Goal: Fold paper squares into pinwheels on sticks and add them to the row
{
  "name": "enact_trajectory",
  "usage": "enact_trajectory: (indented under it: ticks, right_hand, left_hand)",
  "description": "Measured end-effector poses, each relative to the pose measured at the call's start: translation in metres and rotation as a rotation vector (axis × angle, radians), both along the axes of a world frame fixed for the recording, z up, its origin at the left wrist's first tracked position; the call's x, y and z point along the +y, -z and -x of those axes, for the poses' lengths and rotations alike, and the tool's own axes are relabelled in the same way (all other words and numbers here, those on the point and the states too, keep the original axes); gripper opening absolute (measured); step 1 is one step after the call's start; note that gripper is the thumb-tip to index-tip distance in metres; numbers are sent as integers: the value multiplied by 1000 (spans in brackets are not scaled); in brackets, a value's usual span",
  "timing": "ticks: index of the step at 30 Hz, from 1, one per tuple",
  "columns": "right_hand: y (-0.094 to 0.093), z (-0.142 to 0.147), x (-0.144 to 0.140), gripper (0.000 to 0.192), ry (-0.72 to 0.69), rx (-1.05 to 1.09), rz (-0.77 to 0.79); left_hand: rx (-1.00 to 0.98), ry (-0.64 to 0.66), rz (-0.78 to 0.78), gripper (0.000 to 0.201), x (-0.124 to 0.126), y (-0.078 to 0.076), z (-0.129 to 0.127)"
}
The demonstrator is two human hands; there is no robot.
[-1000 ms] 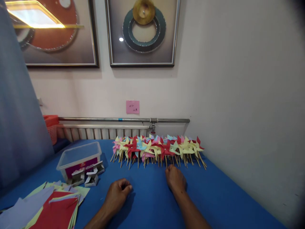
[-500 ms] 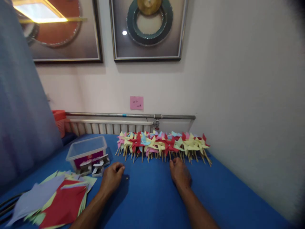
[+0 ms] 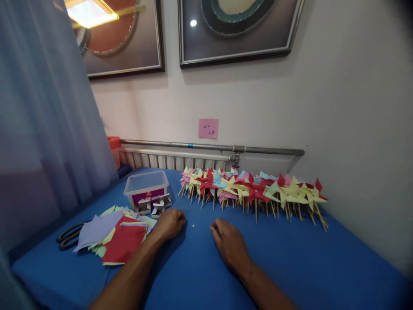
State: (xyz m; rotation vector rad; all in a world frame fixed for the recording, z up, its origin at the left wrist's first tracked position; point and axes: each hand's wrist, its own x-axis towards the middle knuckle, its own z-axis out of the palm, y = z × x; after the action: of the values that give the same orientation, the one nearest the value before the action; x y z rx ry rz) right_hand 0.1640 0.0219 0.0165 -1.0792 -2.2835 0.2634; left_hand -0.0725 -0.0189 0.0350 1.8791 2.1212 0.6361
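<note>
Watch the loose bit: one tiny pale piece [image 3: 193, 226], too small to identify, sits on the blue tabletop [image 3: 200, 275] between your hands, closer to the left. Light and unheld, so a brush from either hand could roll it off somewhere you won't spot it.

Your left hand [image 3: 172, 224] is down near the cloth, fingers curled in; can't tell if anything is pinched in there. Your right hand [image 3: 230, 247] has its fingers bent downward, nothing visible in them, but the tips are partly hidden, so can't call that grip either.

Small open cartons [image 3: 158, 211] are just beyond your left hand, in front of the clear tub [image 3: 149, 196]. Flaps up; a knuckle catching one could tip it and spill the contents.

Your left forearm crosses in front of the paper stack [image 3: 124, 243]; contact unclear. Sheets are loose, so dragging the arm back could fan them out. Black scissor handles [image 3: 67, 236] poke out on its far left, blades hidden: snag risk if you pull paper blind.

Pinwheels [image 3: 254, 191] are packed ahead of your right hand, vanes overlapping. Reaching in carelessly could crease them.
</note>
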Motion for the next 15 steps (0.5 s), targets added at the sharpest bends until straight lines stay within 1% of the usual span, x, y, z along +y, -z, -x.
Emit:
enact_trajectory:
  ticks: [4,7,11,15]
  right_hand:
    - [1,-2,3,19,5,-6,61]
    - [3,-4,6,19,20,-3,91]
    - [3,-2,5,18,0,2,106]
    - [2,-1,4,19,-3,-18,120]
  left_hand:
    - [34,92,-74,21,2,9,-16]
    - [72,136,-79,21,2,13,-22]
    - [135,120,-42,23,1,13,-25]
    - [175,98,-14,23,0,8,-28]
